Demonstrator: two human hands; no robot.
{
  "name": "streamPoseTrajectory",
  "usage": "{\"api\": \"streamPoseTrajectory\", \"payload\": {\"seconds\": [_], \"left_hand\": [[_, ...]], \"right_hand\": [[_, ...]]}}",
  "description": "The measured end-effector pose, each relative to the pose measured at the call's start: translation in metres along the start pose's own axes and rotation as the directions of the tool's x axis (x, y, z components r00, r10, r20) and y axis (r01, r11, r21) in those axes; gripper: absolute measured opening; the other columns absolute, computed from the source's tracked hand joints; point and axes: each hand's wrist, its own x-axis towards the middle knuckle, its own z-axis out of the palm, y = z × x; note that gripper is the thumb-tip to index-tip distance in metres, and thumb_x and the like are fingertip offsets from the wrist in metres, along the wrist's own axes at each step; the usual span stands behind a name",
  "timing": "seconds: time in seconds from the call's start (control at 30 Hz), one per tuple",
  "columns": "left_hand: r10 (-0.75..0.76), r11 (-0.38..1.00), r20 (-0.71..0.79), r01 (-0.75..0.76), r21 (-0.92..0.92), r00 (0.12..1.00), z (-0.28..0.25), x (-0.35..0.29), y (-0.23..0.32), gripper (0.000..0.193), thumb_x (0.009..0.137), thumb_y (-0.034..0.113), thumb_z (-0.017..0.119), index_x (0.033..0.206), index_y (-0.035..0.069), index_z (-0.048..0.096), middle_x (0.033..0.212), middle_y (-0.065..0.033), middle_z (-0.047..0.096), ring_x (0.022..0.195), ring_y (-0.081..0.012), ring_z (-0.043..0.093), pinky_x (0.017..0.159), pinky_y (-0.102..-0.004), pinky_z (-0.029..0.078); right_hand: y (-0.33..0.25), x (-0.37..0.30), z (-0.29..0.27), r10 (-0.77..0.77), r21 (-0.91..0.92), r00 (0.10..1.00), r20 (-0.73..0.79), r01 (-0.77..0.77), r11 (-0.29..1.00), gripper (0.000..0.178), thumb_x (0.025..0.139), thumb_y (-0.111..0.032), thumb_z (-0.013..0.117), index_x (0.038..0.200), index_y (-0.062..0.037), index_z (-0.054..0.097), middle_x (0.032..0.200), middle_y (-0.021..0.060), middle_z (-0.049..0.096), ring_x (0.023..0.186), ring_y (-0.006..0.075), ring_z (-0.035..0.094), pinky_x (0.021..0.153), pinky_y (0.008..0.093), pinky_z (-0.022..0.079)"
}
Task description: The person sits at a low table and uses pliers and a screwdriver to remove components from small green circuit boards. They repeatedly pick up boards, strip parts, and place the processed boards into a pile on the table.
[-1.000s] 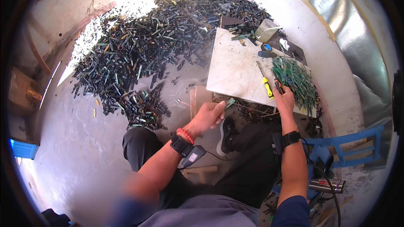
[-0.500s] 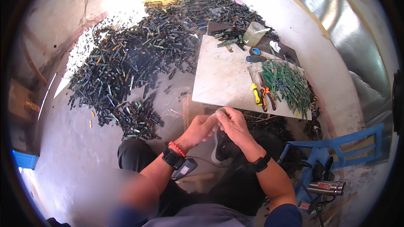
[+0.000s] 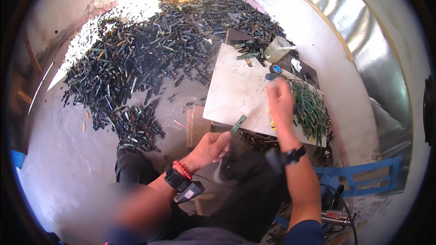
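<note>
My left hand is closed on one end of a narrow green circuit board strip, which sticks up and to the right in front of the table's near edge. Over the white tabletop, my right hand is blurred, so its grip is unclear. Just beyond its fingers lies a dark-handled screwdriver. A yellow-handled tool shows only in part beside that hand, and the orange-handled pliers are hidden behind it. Right of the hand, green circuit board strips lie heaped on the table.
A large pile of dark strips covers the floor to the left and behind. At the table's far side stand a cloudy plastic cup and a roll of blue-centred tape. A blue chair is at the right, near a metal cylinder.
My hands were together in front of the table. The right has moved away, up and over the tabletop; the left has drawn back slightly, with the green strip now plainly visible.
</note>
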Motion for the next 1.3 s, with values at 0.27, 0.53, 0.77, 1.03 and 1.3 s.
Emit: {"api": "streamPoseTrajectory", "payload": {"seconds": [0.27, 0.53, 0.77, 1.03, 1.3], "left_hand": [[-0.003, 1.0, -0.084, 0.004, 0.009, 0.996, -0.01, 0.006, 0.002, 0.05, 0.099, 0.044, 0.044, 0.069, 0.005, 0.053, 0.055, -0.0001, 0.047, 0.043, -0.0077, 0.04, 0.04, -0.0231, 0.03], [-0.038, 0.999, -0.108, 0.039, 0.009, 0.993, -0.017, 0.006, 0.001, 0.05, 0.099, 0.044, 0.044, 0.07, 0.005, 0.053, 0.056, -0.0004, 0.047, 0.044, -0.0078, 0.04, 0.04, -0.023, 0.03], [-0.058, 0.997, -0.136, 0.063, 0.036, 0.989, -0.018, 0.007, -0.001, 0.05, 0.099, 0.044, 0.044, 0.071, 0.004, 0.052, 0.057, -0.0002, 0.046, 0.044, -0.0078, 0.039, 0.041, -0.0234, 0.03], [-0.048, 0.997, -0.163, 0.057, 0.055, 0.985, -0.017, 0.007, -0.009, 0.05, 0.099, 0.045, 0.045, 0.07, 0.004, 0.052, 0.057, -0.0001, 0.046, 0.044, -0.008, 0.04, 0.041, -0.0237, 0.031], [-0.002, 0.998, -0.189, 0.013, 0.056, 0.982, -0.02, 0.004, -0.011, 0.05, 0.099, 0.044, 0.044, 0.07, 0.004, 0.052, 0.056, -0.0007, 0.046, 0.044, -0.0082, 0.039, 0.04, -0.024, 0.03]], "right_hand": [[0.025, 0.158, -0.046, 0.002, -0.39, 0.966, -0.258, -0.106, 0.914, 0.059, 0.092, -0.039, 0.046, 0.137, -0.0018, 0.038, 0.117, 0.0263, 0.058, 0.111, 0.0402, 0.054, 0.096, 0.0454, 0.04], [0.035, 0.19, -0.016, 0.051, -0.479, 0.993, 0.109, 0.008, 0.878, 0.037, 0.09, -0.035, 0.051, 0.103, -0.0047, 0.067, 0.103, 0.0208, 0.065, 0.1, 0.0385, 0.061, 0.087, 0.0456, 0.047], [0.024, 0.154, -0.034, -0.039, -0.352, 0.967, -0.252, -0.054, 0.934, 0.026, 0.086, -0.023, 0.052, 0.096, -0.006, 0.07, 0.091, 0.0196, 0.068, 0.082, 0.0344, 0.066, 0.075, 0.0404, 0.05], [0.032, 0.112, -0.043, 0.352, 0.112, 0.935, 0.044, -0.354, 0.928, 0.025, 0.089, -0.02, 0.055, 0.083, 0.002, 0.065, 0.064, 0.0056, 0.061, 0.047, 0.0109, 0.054, 0.042, 0.0238, 0.039], [0.013, 0.106, -0.048, 0.221, 0.23, 0.945, -0.242, -0.166, 0.959, 0.025, 0.091, -0.017, 0.051, 0.096, 0.0033, 0.064, 0.074, 0.006, 0.063, 0.056, 0.0098, 0.056, 0.042, 0.0239, 0.039]]}}
